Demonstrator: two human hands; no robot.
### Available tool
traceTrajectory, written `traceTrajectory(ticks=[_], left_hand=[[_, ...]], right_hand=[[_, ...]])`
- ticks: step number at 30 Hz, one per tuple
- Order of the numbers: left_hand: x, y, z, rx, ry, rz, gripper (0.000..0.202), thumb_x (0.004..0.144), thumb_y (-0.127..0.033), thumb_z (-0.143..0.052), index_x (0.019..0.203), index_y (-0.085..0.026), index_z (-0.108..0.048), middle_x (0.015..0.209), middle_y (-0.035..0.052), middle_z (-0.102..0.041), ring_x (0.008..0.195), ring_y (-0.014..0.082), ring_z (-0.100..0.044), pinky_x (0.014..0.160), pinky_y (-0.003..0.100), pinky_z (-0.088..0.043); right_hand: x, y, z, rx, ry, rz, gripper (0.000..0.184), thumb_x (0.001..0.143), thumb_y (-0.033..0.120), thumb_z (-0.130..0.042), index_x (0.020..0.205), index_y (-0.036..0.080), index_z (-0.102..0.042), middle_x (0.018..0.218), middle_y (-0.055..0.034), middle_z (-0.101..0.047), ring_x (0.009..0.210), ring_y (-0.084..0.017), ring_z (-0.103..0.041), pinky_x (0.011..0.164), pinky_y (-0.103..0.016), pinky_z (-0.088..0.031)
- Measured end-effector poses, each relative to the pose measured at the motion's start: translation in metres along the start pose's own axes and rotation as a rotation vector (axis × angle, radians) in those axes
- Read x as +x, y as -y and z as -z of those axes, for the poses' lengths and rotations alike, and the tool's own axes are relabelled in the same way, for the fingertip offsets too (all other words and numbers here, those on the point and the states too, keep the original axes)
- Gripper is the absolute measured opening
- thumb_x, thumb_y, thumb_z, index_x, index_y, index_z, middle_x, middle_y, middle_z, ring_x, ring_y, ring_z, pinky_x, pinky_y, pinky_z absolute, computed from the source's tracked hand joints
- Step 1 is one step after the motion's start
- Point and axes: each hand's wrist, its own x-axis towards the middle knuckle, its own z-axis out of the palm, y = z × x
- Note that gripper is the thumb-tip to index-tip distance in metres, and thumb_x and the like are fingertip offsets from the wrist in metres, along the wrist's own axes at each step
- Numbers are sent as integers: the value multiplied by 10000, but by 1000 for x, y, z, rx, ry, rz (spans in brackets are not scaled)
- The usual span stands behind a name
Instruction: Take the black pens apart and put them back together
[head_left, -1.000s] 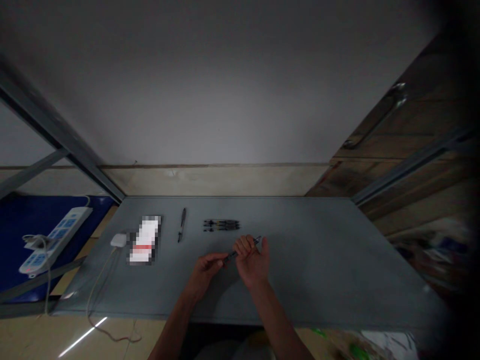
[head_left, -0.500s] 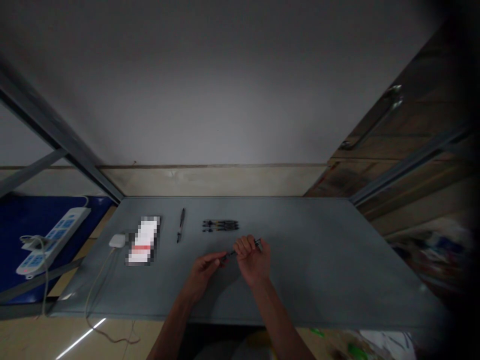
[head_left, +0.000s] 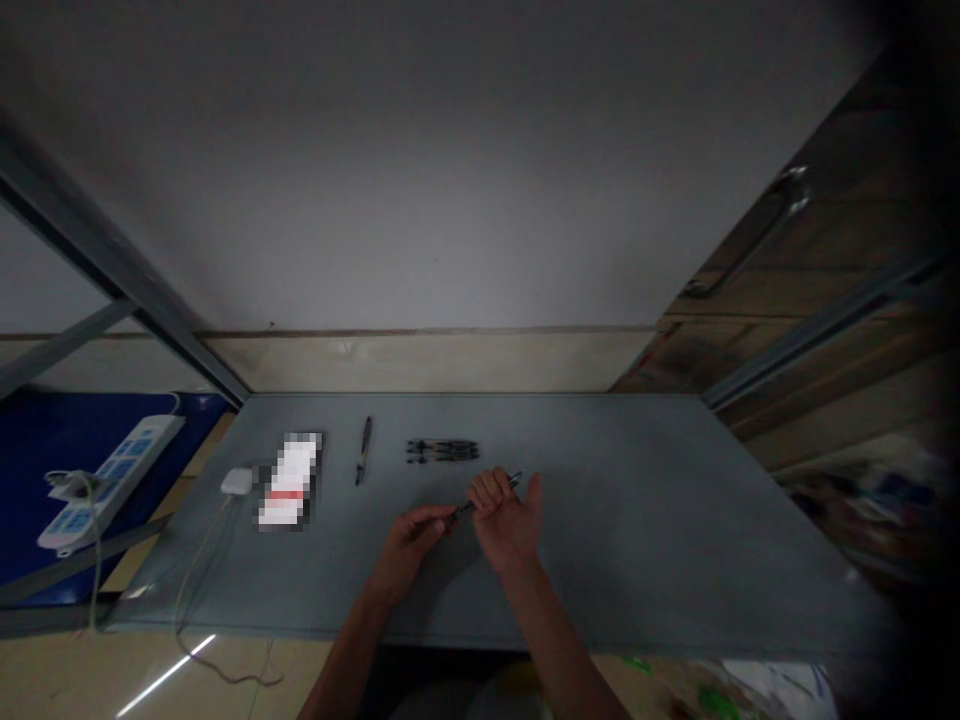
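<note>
Between my hands, above the front half of the grey table (head_left: pixel 637 540), is a dark pen (head_left: pixel 464 508). The thumb and fingers of my left hand (head_left: pixel 412 545) pinch its left end. My right hand (head_left: pixel 506 520) has its fingers curled round the other part, and the thumb stands apart from them. One end of the pen pokes out beside the right fingers; its middle is hidden in the fist. Farther back, several similar pens (head_left: pixel 442 451) lie side by side in a stack of rows. Another pen (head_left: pixel 364 450) lies alone to their left, pointing away from me.
Left on the table are a phone (head_left: pixel 289 480) with a blurred screen and a white charger (head_left: pixel 238 481) with a cable hanging over the front edge. A power strip (head_left: pixel 112 485) lies on a blue surface. Metal posts (head_left: pixel 187 345) and a wall (head_left: pixel 435 200) bound the table.
My right thumb has lifted away from the pen's end. The left hand keeps its pinch, almost in the same place. The whole view has shifted very slightly.
</note>
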Motion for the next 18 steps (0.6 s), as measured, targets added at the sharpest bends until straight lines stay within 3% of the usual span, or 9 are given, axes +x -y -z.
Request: traceTrajectory(ticks=[9,18], left_hand=[[0,-1,-1,-204,47,67,405,798,-522,-669,1052,-224,-771,1000,95,-757,964,241,-658,929,377,-479],[3,11,1,-183,-13,12,293,728,-450,-767,947,-255,-783,942,46,-745,874,200,-651,870,334,-493]], right_hand=[[1,1,-1,-6,-5,4,532,922,665,-372,610,234,-359,580,49,-303,504,-137,-316,480,-289,-370],[-1,-7,-1,-27,14,16,508,937,625,-382,615,234,-355,579,52,-298,498,-135,-309,481,-278,-368]])
